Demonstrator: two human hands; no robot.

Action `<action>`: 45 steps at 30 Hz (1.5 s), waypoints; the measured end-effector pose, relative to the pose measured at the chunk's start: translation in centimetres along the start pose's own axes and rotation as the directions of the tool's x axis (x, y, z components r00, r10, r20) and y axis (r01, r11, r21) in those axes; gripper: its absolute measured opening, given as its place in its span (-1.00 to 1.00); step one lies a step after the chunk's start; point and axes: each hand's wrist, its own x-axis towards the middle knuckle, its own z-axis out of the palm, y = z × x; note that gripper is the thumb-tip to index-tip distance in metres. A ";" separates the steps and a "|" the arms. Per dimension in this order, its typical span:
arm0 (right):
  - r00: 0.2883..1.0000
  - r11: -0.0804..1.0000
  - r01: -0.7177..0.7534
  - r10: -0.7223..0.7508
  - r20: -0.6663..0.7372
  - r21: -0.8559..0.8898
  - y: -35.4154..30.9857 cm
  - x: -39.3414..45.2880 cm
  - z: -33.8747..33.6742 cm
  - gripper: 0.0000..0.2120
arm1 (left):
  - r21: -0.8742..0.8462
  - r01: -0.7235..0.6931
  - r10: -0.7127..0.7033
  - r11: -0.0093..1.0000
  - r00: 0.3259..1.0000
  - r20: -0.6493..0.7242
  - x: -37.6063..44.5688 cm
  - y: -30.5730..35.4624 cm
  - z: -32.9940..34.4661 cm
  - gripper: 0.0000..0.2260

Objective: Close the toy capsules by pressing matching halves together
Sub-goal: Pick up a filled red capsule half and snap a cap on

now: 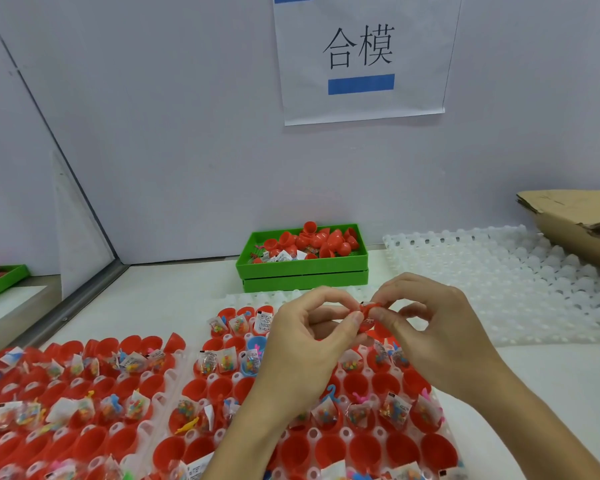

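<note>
My left hand (309, 336) and my right hand (430, 320) meet above the trays and both pinch one red capsule (367, 315) between fingertips and thumbs; most of it is hidden by the fingers. Below them a white holder tray (312, 434) carries rows of open red capsule halves (361, 448), several with small toy packets (394, 408) inside, and one blue half (255, 344). A second such tray (66, 403) lies to the left. A green bin (302, 268) at the back holds loose red capsule halves (326, 239) and packets.
An empty white holder tray (499, 289) lies at the right, with a torn cardboard box (575, 220) behind it. A paper sign (361, 57) hangs on the wall. Another green bin (0, 280) sits at the far left behind a partition.
</note>
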 end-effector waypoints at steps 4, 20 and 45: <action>1.000 1.000 0.016 -0.016 0.001 -0.018 0.0 0.0 0.1 -0.81 | 0.068 -0.032 0.033 0.997 0.999 -0.011 -0.1 -0.1 0.1 -0.90; 0.949 0.929 -0.311 0.290 0.126 0.201 -0.1 0.1 -1.3 -0.66 | 0.066 0.022 -0.017 0.998 0.998 -0.067 0.3 -0.6 -0.3 -0.86; 0.997 0.995 -0.063 0.067 -0.037 0.082 -0.4 0.0 0.6 -0.66 | 0.171 -0.027 0.057 0.985 0.983 -0.172 -0.2 0.6 0.2 -0.74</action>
